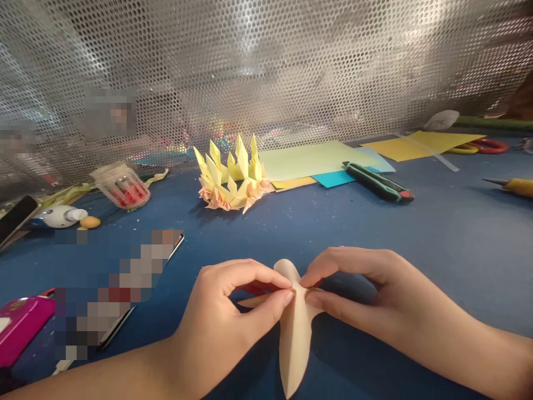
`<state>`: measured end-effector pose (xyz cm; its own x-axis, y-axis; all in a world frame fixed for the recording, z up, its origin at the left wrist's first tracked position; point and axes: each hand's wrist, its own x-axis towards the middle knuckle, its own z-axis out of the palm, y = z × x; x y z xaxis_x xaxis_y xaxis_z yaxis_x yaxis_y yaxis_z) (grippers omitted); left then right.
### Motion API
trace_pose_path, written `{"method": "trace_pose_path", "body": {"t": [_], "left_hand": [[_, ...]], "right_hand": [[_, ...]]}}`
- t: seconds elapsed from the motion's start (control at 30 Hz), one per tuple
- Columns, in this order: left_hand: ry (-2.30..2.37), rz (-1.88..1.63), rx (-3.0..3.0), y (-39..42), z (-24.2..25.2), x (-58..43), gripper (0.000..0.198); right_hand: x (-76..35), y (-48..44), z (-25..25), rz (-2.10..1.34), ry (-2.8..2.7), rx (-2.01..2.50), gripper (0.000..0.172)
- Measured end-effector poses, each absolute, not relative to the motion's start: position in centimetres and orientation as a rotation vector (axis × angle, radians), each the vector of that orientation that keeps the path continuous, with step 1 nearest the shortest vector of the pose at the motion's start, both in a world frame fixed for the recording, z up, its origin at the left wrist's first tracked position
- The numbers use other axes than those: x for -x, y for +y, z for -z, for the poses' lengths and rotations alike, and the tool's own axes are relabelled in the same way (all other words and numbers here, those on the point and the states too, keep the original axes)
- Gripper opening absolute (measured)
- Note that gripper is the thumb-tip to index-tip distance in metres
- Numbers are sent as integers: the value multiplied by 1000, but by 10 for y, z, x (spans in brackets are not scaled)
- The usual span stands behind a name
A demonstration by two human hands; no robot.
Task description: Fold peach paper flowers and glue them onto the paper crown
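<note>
your l hand (233, 311) & r hand (372, 294) both pinch the cream paper piece (295, 350) at its middle, over blue table (458, 244); uneven pull cd tear or crush it. phone-like slab (144, 283) lies on your l, paper crown (235, 194) stands ahead, in the way if you reach fwd, w/ green cutter (377, 182) to its r

Bench (458, 239): blue, speckled. Beyond the left hand (227, 303): spiky yellow-and-peach paper crown (233, 197). Beyond the gap to the right hand (383, 294): pale green sheet (303, 158), blue paper (331, 178). Straight beyond right hand: green cutter (372, 180), one end over blue paper; farther out, yellow sheet (416, 144), red-and-yellow scissors (502, 145). Well right of right hand: yellow-handled pointed tool (519, 186), partly out of view. Left of left hand: flat device (135, 278), screen pixelated, then magenta item (25, 330); farther beyond, clear jar (120, 186), white bottle (60, 216).
</note>
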<state>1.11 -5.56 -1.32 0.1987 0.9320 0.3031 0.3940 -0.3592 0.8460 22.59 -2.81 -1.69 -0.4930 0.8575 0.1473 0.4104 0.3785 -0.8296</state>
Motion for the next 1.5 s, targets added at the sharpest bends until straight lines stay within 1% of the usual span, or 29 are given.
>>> {"method": "trace_pose_path", "body": {"t": [0.23,0.33,0.53,0.77,1.33,1.5], "left_hand": [[1192,-1100,-1862,-54,15,-11,16],[1177,-1087,-1883,-54,15,-12,16],[1170,-1062,-1932,-54,15,-13,14],[1185,-1046,-1995,-54,16,-11,16],[1093,-1059,-1990,-57,20,-13,20],[1076,-1078,-1938,-58,19,-13,16]], "right_hand": [[-223,-30,20,-1035,-2017,1032,2],[-224,-31,23,-1076,-1970,1033,4],[-225,-33,26,-1109,-1972,1009,2],[-224,-33,23,-1044,-2015,957,8],[-222,-37,21,-985,-2043,917,8],[-220,-37,19,-996,-2044,928,9]]}}
